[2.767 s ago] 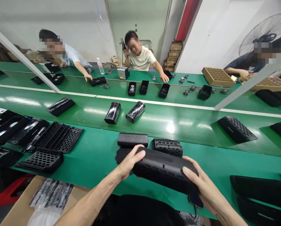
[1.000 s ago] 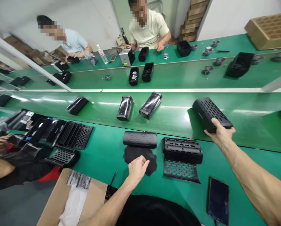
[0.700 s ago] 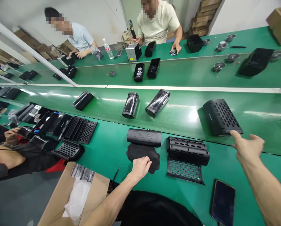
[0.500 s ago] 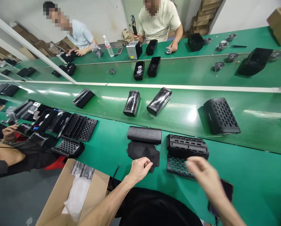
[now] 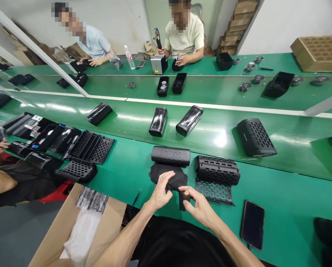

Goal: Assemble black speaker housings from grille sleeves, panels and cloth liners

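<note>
My left hand [image 5: 160, 191] and my right hand [image 5: 197, 206] both pinch a piece of black mesh cloth [image 5: 171, 179] lying on the green bench, lifting its near edge. Just behind the cloth lies a black speaker body [image 5: 171, 155]. To its right sits a perforated black grille shell [image 5: 217, 170] with a flat perforated flap [image 5: 215, 192] in front of it. A finished black speaker with a slotted cover [image 5: 255, 137] rests on the conveyor belt at the right.
A phone [image 5: 252, 224] lies face up at the right near the bench edge. Stacked grilles [image 5: 90, 147] and speaker parts sit at the left. Two wrapped speakers [image 5: 158, 121] ride the belt. An open carton [image 5: 79, 226] stands below left. Two people work across the line.
My right hand let go of the slotted speaker on the belt and came back to the cloth. Both hands now pinch the cloth, which has lifted at its near edge.
</note>
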The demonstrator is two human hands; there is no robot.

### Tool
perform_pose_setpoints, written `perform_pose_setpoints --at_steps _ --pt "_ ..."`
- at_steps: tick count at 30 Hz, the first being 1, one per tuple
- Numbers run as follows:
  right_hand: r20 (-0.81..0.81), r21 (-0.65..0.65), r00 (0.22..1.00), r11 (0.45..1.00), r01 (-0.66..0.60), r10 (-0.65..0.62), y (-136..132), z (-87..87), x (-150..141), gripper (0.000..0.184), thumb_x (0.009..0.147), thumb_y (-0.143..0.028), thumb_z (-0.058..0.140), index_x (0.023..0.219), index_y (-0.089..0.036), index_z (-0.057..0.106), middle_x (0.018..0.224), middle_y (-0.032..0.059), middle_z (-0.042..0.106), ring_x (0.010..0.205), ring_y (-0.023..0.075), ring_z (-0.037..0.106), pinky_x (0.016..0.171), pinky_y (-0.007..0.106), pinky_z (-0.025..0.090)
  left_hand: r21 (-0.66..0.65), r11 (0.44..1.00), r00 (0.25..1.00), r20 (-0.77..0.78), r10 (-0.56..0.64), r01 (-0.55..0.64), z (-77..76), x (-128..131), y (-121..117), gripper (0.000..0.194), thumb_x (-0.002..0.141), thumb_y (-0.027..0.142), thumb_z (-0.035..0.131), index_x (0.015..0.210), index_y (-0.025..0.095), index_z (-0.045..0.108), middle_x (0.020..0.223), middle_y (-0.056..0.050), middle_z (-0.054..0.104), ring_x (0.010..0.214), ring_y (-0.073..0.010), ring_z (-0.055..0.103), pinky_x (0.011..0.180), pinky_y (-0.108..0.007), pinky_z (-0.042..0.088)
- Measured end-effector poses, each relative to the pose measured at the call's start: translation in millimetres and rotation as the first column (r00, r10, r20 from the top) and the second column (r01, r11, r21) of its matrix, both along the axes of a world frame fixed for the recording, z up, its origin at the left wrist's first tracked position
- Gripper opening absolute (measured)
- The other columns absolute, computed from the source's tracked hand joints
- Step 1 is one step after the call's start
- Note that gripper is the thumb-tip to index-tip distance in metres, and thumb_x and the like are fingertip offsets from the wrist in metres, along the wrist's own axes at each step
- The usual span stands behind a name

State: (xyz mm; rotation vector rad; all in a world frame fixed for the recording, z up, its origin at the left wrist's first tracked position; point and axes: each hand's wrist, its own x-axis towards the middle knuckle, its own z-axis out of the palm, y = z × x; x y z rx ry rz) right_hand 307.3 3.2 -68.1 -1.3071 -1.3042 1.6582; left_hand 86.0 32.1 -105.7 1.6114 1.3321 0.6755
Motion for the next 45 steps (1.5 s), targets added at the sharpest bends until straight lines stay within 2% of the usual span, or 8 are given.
perform_pose_setpoints --at_steps 2,5,8,13,21,28,32,45 --pt "-0.003 0.004 0.999 0.999 -0.041 0.041 -0.8 13.2 5.0 0.007 0.079 -0.025 0.070 0.082 -0.024 0.063 0.127 0.0078 0.075 0.121 0.0327 0.064 0.108 0.046 0.044 -0.089 0.978 0.979 0.105 -0.177 0.186 6.7 2.3 12.6 0.068 0.068 0.012 0.062 0.134 0.028 0.066 0.141 -0.008 0.064 0.139 -0.0311 0.046 0.125 -0.051 0.029" --pt "-0.055 -0.084 0.997 0.996 0.041 -0.045 -3.0 19.5 18.9 0.013 0.083 -0.034 0.073 0.084 -0.024 0.065 0.127 0.0090 0.076 0.117 0.0331 0.067 0.102 0.045 0.050 -0.286 0.890 0.916 0.298 -0.270 0.355 14.6 6.7 25.8 0.031 0.068 0.017 0.070 0.097 0.022 0.077 0.111 -0.007 0.075 0.115 -0.0301 0.061 0.109 -0.046 0.044" --pt "-0.077 -0.231 0.968 0.949 0.215 -0.238 -8.9 12.3 38.6 0.030 0.083 -0.051 0.078 0.090 -0.024 0.068 0.124 0.0098 0.077 0.112 0.0327 0.069 0.096 0.044 0.054 -0.386 0.843 0.894 0.391 -0.218 0.375 16.0 13.0 27.1 0.018 0.075 0.030 0.071 0.086 0.016 0.073 0.087 -0.006 0.074 0.082 -0.0219 0.065 0.081 -0.035 0.052" --pt "0.028 -0.381 0.926 0.852 0.359 -0.377 -24.0 -2.5 59.9 0.049 0.080 -0.065 0.078 0.105 -0.023 0.073 0.103 0.0109 0.081 0.090 0.0332 0.075 0.077 0.045 0.059 -0.440 0.845 0.895 0.435 -0.094 0.303 7.8 34.4 19.2 0.028 0.082 0.038 0.071 0.099 0.016 0.070 0.088 -0.004 0.073 0.082 -0.0184 0.064 0.076 -0.028 0.049" --pt "0.107 -0.326 0.902 0.842 0.430 -0.419 -37.5 -17.5 78.6 0.055 0.077 -0.074 0.074 0.101 -0.024 0.075 0.104 0.0111 0.081 0.091 0.0343 0.076 0.084 0.047 0.060 -0.426 0.846 0.931 0.304 -0.200 0.321 2.2 67.3 24.5 0.040 0.089 0.033 0.061 0.122 0.019 0.078 0.095 -0.004 0.077 0.077 -0.0171 0.062 0.071 -0.027 0.046" --pt "0.567 -0.090 0.741 0.867 0.490 -0.360 -28.6 -50.5 122.8 0.037 0.082 -0.062 0.063 0.087 -0.026 0.070 0.080 0.0060 0.075 0.082 0.0331 0.068 0.078 0.044 0.050 -0.289 0.909 0.953 0.055 -0.297 0.300 -11.2 110.0 37.5 0.033 0.092 0.031 0.059 0.117 0.024 0.080 0.101 -0.003 0.081 0.075 -0.0198 0.065 0.077 -0.032 0.050" --pt "0.749 -0.055 0.604 0.882 0.468 -0.273 -14.1 -68.2 139.9 0.029 0.088 -0.052 0.056 0.091 -0.027 0.070 0.087 0.0071 0.074 0.083 0.0326 0.068 0.074 0.041 0.045 -0.199 0.958 0.967 -0.113 -0.229 0.204 -26.8 132.3 33.8 0.030 0.094 0.026 0.060 0.119 0.027 0.077 0.122 -0.005 0.077 0.110 -0.0258 0.068 0.100 -0.036 0.047" --pt "0.861 -0.044 0.453 0.854 0.519 -0.231 -8.3 -105.6 148.5 0.044 0.096 -0.050 0.058 0.130 -0.021 0.060 0.113 0.0091 0.068 0.106 0.0302 0.064 0.081 0.040 0.047 -0.223 0.969 0.936 -0.352 0.018 -0.102 -54.9 131.4 29.7 0.021 0.089 0.029 0.072 0.107 0.022 0.063 0.108 -0.007 0.071 0.101 -0.0255 0.067 0.081 -0.033 0.044"
